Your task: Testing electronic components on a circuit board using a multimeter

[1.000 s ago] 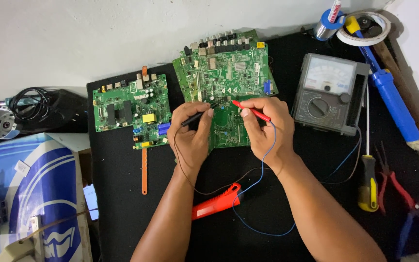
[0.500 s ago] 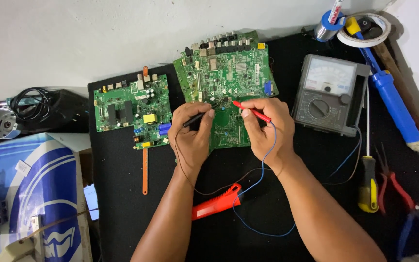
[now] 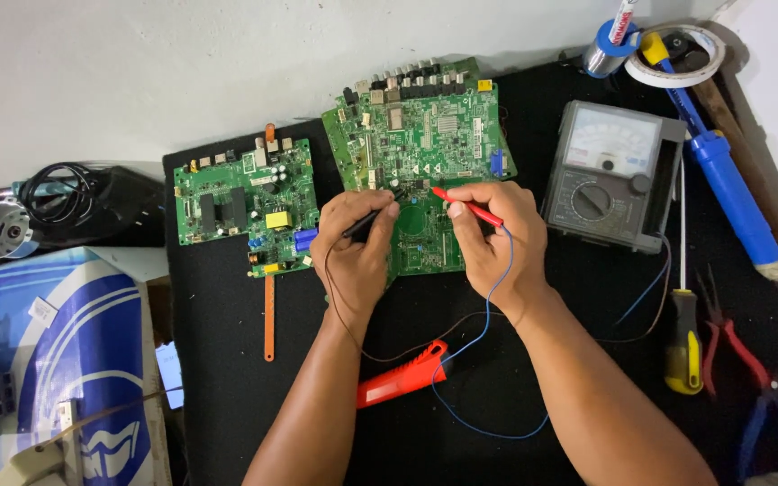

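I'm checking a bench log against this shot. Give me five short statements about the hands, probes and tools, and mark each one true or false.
1. The right hand holds a red probe over the large green circuit board. True.
2. The left hand holds a yellow screwdriver. False: its grip is on a black probe; the yellow-handled screwdriver lies on the black mat, untouched.
3. The analog meter sits to the right of the large board. True.
4. The smaller green board lies on top of the meter. False: it lies left of the large board.
5. Both probe tips point at the smaller board. False: they meet over the large board.
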